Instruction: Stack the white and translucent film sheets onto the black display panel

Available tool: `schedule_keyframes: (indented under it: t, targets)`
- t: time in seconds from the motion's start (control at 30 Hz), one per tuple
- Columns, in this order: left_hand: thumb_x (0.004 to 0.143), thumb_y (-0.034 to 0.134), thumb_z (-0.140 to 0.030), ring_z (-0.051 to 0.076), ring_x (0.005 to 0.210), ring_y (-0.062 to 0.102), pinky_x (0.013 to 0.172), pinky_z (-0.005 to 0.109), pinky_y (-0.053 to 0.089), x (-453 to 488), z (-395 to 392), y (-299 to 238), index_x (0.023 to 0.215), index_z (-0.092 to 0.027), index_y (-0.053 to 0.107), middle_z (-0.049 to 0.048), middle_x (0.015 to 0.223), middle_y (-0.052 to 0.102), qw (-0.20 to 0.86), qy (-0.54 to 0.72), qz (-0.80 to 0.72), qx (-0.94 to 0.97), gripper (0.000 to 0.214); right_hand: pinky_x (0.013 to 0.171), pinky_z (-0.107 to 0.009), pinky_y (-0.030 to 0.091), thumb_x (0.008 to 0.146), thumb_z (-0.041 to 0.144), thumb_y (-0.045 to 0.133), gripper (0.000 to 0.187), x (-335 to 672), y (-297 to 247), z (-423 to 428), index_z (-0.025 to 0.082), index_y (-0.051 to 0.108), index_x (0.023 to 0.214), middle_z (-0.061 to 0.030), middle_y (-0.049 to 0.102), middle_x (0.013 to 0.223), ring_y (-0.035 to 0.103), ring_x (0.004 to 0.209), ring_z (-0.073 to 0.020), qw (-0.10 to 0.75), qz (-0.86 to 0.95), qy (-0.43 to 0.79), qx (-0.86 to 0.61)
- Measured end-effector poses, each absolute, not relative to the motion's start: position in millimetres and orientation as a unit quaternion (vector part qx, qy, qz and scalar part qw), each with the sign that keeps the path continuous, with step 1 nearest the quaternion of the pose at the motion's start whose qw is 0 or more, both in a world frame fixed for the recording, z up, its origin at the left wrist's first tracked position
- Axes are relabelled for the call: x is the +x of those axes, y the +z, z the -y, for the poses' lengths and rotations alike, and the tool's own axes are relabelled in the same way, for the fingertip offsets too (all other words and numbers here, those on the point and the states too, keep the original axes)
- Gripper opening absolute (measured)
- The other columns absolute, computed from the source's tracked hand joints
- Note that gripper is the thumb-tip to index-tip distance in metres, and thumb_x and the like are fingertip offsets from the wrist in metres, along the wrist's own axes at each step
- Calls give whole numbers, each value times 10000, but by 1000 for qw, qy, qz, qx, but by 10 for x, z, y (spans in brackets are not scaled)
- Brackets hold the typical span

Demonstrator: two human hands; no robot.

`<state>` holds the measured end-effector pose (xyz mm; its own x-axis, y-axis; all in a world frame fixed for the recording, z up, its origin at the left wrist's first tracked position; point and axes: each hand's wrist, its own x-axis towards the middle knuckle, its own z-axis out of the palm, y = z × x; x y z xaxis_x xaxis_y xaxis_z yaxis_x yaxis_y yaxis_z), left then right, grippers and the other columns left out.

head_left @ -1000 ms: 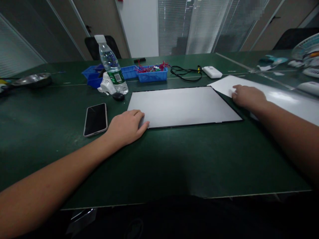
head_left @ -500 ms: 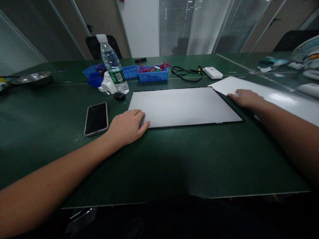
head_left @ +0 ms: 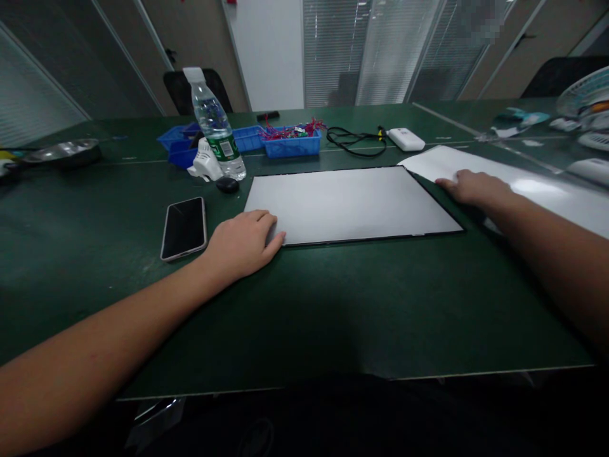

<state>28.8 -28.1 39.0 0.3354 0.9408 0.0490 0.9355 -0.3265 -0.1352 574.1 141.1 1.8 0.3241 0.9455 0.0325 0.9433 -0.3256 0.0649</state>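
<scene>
A flat grey panel with a thin dark edge lies on the green table. My left hand rests at its near left corner, fingers loosely curled, thumb tip touching the panel. My right hand lies flat beside the panel's far right corner, fingers stretched onto a white sheet that runs off to the right. Neither hand grips anything.
A black phone lies left of my left hand. Behind it stand a water bottle, a small black object, blue bins with red wires, a black cable and a white box. A fan is at far right.
My right hand has flattened and slid slightly forward on the white sheet. My left hand has stayed put.
</scene>
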Motion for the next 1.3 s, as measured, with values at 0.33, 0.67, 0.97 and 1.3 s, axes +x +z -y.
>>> schedule_keyframes:
  t: [0.33, 0.67, 0.97, 1.3]
  targets:
    - [1124, 353, -540, 361, 1309, 689, 984, 476, 602, 292, 296, 399, 1445, -177, 693, 161, 1506, 705, 70, 18, 576, -814, 592, 963, -574, 514, 1051, 841, 352, 938, 5504, 183, -1239, 114, 563, 1605, -342, 629, 1512, 640, 1302, -489, 3, -531, 35, 846]
    - [1122, 343, -549, 365, 1316, 687, 982, 477, 601, 275, 281, 374, 1447, -187, 700, 161, 1508, 701, 69, 17, 576, -814, 604, 876, -516, 475, 1119, 692, 365, 771, 5575, 240, -1145, 83, 651, 1496, -348, 700, 1384, 682, 1226, -465, -22, -535, 119, 836]
    - [1124, 367, -532, 366, 1351, 674, 1029, 482, 594, 289, 299, 382, 1451, -189, 696, 155, 1526, 695, 68, 9, 579, -813, 576, 897, -545, 494, 1143, 633, 390, 664, 5381, 411, -1011, 86, 671, 1395, -339, 734, 1264, 709, 1187, -462, -83, -533, 200, 818]
    - [1123, 361, -528, 373, 1337, 677, 1009, 497, 605, 296, 304, 395, 1442, -181, 702, 166, 1502, 704, 64, 10, 577, -814, 582, 858, -492, 519, 1151, 630, 292, 677, 4529, 578, -614, 137, 591, 1506, -271, 742, 1330, 717, 1124, -436, -100, -679, 225, 691]
